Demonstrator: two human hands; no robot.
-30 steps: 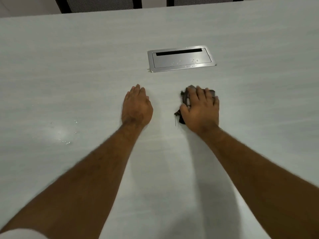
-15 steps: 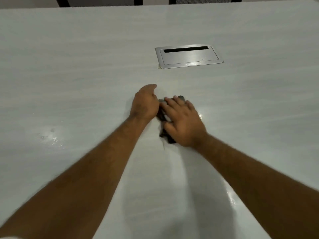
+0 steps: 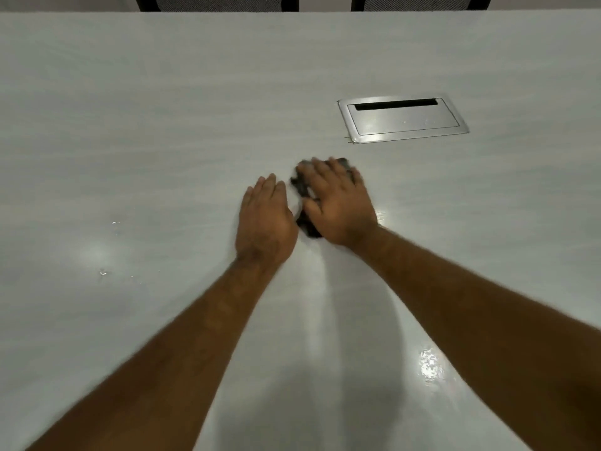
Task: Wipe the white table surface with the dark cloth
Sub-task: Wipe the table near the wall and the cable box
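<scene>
The white table point(image 3: 162, 125) fills the view. A small dark cloth point(image 3: 300, 187) lies bunched on it near the middle, mostly hidden under my right hand point(image 3: 338, 203). That hand presses flat on the cloth with straight, spread fingers; its edges look blurred. My left hand point(image 3: 265, 219) rests palm down on the bare table just left of the cloth, fingers straight and together, close beside the right hand.
A metal cable hatch point(image 3: 403, 120) with a dark slot is set flush in the table, beyond and right of my hands. Water droplets point(image 3: 103, 272) glisten at the left, and a wet sheen point(image 3: 431, 364) shows near my right forearm. Dark chair backs point(image 3: 214, 2) stand behind the far edge.
My right hand slid the cloth left toward my left hand, then a little away from me and to the right. The left hand stayed flat on the table. My view shifted left.
</scene>
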